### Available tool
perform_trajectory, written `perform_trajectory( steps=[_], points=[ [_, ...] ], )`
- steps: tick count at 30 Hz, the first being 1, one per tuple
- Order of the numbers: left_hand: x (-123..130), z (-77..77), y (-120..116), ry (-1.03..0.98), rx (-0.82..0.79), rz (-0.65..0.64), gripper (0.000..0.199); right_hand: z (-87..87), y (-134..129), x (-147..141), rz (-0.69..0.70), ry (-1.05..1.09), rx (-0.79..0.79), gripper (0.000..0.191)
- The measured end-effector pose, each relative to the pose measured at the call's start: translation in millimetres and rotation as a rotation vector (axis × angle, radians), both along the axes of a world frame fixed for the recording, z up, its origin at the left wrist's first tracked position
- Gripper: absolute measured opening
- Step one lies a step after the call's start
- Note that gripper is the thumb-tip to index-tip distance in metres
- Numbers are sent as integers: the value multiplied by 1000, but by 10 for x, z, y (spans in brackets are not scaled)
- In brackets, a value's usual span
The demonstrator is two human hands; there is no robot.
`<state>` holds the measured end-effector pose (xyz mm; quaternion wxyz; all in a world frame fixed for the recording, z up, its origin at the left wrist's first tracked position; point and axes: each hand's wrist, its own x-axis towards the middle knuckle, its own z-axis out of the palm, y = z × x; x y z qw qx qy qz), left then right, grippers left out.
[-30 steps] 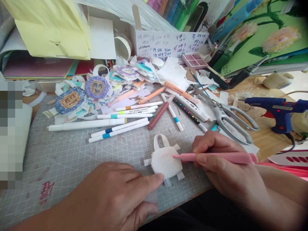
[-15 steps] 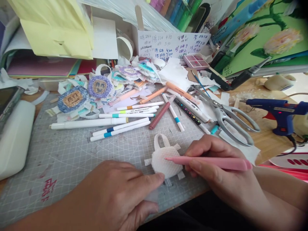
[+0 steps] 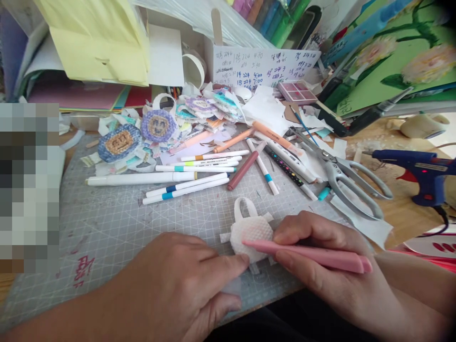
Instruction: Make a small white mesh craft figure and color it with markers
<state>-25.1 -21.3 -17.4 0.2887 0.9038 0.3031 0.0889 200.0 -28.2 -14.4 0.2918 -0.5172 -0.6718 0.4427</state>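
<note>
On the grey mat (image 3: 117,213), just right of lower centre in the frame: a white pad (image 3: 254,225), loop at its top, small tabs round its edge. Right hand (image 3: 331,266) grips a pink pen (image 3: 320,256) between thumb and fingers, tip at the pad's left half. Left hand (image 3: 185,280) lies at lower left, index fingertip on the pad's lower edge; its thumb sits apart, other fingers mostly hidden, so can't tell if they grip anything. Progress, by my reading: early. Loop and tabs are on; colour amounts to a faint pink blush near the tip, most of the visible surface being white. Lower right of the pad is hidden by pen and hand. For comparison, upper left, a blue pad (image 3: 119,142) and a purple pad (image 3: 159,126), both coloured with marked tan centres, lie among scraps. Pens (image 3: 187,190) lie across mid-frame, apart from the pad and seemingly not in its way. Scissors (image 3: 351,185) right of centre; glue gun (image 3: 423,166) at far right, over the wooden tabletop (image 3: 402,209). Box (image 3: 263,66) with handwriting at top centre. Left edge masked by blurred blocks; contents unreadable.
</note>
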Motion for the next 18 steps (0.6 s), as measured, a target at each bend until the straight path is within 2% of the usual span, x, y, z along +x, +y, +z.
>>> perform_trajectory(
  steps=[3,9,14,18],
  points=[
    [-11,5,4,-13,0,-4,23,9,8,29,-5,32,-36,15],
    [-2,-2,0,-38,13,7,22,-75,4,91,-160,179,-111,23],
    [2,-12,-15,-28,5,6,20,-50,7,57,-99,73,-76,12],
    [-8,-15,-20,-36,0,8,19,-1,15,16,-54,33,-37,11]
  ],
)
